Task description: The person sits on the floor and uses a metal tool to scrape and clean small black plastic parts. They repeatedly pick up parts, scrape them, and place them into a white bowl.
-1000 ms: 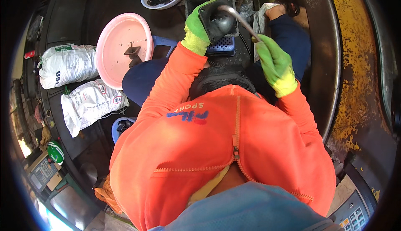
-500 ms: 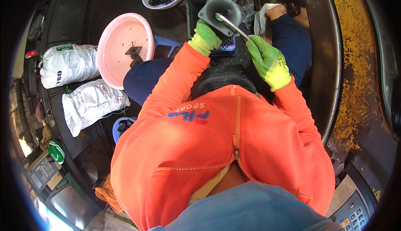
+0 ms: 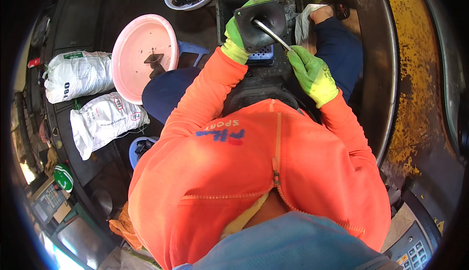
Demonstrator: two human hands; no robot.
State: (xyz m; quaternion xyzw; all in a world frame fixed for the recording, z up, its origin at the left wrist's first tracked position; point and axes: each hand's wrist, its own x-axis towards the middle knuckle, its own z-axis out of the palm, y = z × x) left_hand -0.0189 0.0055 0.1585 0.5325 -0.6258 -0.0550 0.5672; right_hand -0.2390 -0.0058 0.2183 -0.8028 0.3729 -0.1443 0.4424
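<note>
A black horn-shaped part with a square flange [image 3: 272, 17] faces up in front of me. My left hand [image 3: 235, 39], in a green and yellow glove, is closed around its left side, with fingers showing over its far edge. My right hand [image 3: 312, 74], gloved alike, grips a silver metal rod [image 3: 274, 33]. The rod slants up to the left, and its curved end reaches the centre opening of the horn part. Its tip inside is hidden.
A pink basin [image 3: 139, 30] at the left holds a similar black part [image 3: 155, 60]. A pale basin [image 3: 195, 2] with several black parts sits at the far side. White sacks [image 3: 80, 74] lie left. A black crate [image 3: 222, 13] and blue basket [image 3: 266, 54] are behind my hands.
My left hand has turned the horn part, so its flange sits differently and my fingers now show at its far edge. My right hand has shifted slightly down, still gripping the rod.
</note>
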